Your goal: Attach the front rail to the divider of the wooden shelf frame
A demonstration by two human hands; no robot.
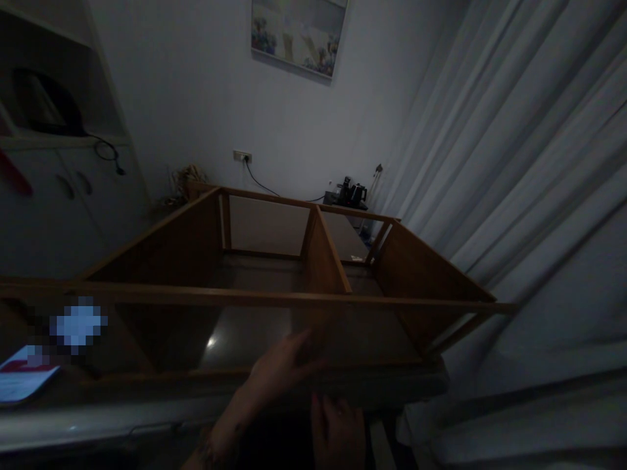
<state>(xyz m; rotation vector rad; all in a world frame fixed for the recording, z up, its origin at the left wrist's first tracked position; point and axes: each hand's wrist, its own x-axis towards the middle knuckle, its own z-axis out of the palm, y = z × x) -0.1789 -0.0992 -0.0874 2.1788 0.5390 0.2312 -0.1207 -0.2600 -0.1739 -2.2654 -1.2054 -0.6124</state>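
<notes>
A wooden cabinet frame (274, 299) lies on its back in a dim room, with open compartments split by a middle divider (326, 254). My left hand (284, 365) reaches forward with fingers stretched out, resting on or just over a dark board (372, 385) along the frame's near edge. My right hand (337, 431) is lower, at the bottom of the view, fingers curled against the near edge of that same board. The light is too weak to show whether either hand clasps the board.
White curtains (529, 170) hang along the right. A white cupboard (59, 196) with a dark object on top stands at the left. A kettle set (350, 193) sits on the far side by the wall socket (242, 156). A booklet (24, 378) lies at near left.
</notes>
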